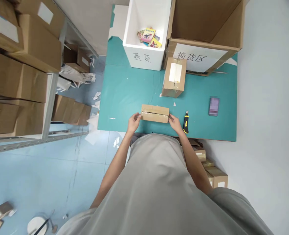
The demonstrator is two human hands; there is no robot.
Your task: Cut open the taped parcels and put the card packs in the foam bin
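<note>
A small flat cardboard box point(155, 113), taped along its top, lies near the front edge of the teal table point(125, 91). My left hand point(133, 122) grips its left end and my right hand point(175, 123) grips its right end. Just right of my right hand lies a yellow and black utility knife point(185, 123). Behind the small box stands a taller taped cardboard box point(174, 77) with a white label on top.
At the table's back stand a white foam bin point(146, 55) holding colourful booklets and a large open carton point(205, 36) with a white label. A blurred phone point(213, 106) lies at right. Metal shelves with cartons point(24, 65) fill the left. Small boxes point(214, 174) sit under the table.
</note>
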